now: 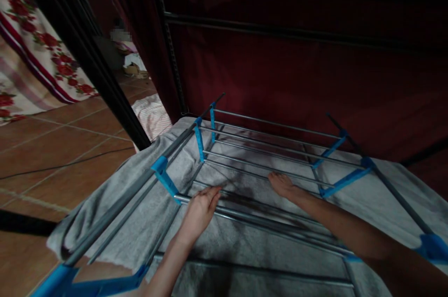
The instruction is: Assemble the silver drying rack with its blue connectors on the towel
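A rack of grey metal tubes [280, 139] with blue plastic connectors [164, 178] lies on a grey blanket [266, 264]. My left hand [203, 203] rests over the front cross tubes near the left connector, its fingers bent round a tube. Further right and slightly deeper in the frame, my right hand [281, 184] is at a middle cross tube, palm down, with its fingertips curled over it.
Dark red cloth [297, 82] hangs behind the rack. A black post [87, 63] stands at the left. Beyond it are a tiled floor [87, 133] with a cable, a floral cloth [38, 49] and a blurred figure in the background.
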Demonstrator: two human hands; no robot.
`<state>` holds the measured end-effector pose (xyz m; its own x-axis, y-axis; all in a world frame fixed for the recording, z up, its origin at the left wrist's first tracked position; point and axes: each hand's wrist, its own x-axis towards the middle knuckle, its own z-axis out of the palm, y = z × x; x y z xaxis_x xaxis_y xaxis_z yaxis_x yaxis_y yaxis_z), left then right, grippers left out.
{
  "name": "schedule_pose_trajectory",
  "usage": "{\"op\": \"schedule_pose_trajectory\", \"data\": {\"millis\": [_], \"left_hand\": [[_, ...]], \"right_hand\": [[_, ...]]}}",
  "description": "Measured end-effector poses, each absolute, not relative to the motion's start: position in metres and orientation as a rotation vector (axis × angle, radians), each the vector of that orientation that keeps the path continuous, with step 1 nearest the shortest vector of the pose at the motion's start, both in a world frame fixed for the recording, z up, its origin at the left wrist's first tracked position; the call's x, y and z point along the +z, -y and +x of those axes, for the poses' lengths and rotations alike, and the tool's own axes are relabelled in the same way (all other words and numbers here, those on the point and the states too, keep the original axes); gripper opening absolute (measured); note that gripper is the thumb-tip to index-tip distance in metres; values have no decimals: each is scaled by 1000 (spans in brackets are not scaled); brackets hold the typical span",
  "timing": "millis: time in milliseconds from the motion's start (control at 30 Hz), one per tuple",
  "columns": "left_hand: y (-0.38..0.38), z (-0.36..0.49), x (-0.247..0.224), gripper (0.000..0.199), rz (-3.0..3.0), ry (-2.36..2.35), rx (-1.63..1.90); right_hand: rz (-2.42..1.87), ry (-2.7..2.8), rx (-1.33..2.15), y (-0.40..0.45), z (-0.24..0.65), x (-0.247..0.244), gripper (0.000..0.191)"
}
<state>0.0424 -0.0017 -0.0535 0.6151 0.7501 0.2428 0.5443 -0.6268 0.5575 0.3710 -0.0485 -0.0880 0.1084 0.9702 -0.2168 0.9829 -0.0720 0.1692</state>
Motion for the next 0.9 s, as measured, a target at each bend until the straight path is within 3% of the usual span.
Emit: {"op": "schedule_pose_trajectory", "data": {"millis": [400,667,800,900], "left_hand": [[0,40,-62,43,2609,-740,575],[5,35,-58,42,2658,-659,549],[-12,59,-34,44,2563,-654,565],[-28,109,-17,47,2581,-670,417]], "right_hand": [[2263,-1718,-352,45,324,-51,20],[2270,-1687,-470,49,306,-35,17],[2262,-1656,-550,59,329,-2,13],[2317,-1747,-521,79,337,32,22]]}}
